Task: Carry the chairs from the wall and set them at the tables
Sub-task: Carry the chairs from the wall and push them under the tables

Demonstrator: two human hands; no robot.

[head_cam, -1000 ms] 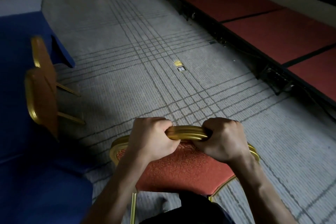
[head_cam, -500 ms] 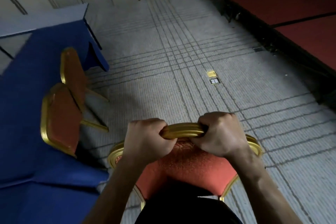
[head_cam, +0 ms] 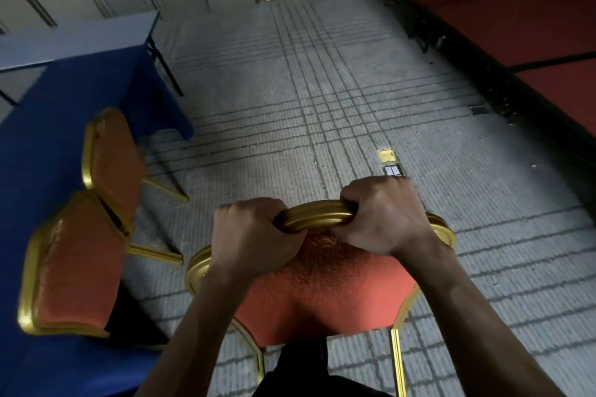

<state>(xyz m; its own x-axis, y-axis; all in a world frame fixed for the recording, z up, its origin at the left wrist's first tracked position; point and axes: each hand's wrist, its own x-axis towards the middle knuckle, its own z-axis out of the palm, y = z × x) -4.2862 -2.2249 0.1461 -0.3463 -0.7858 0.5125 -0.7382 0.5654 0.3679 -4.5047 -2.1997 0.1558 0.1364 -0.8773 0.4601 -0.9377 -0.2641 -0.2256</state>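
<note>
left hand (head_cam: 254,235) and right hand (head_cam: 383,219) clamp the red-cushioned gold chair (head_cam: 322,293); it may strike parked chairs (head_cam: 77,271) beside the blue-clothed table (head_cam: 48,126).

Left hand (head_cam: 254,234) and right hand (head_cam: 385,219) clench tight side by side, knuckles facing up

Held chair (head_cam: 325,293) right of table (head_cam: 35,151)

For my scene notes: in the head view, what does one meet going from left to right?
Nearer placed chair → left hand → carried chair's gold top rail → right hand → red platform.
</note>
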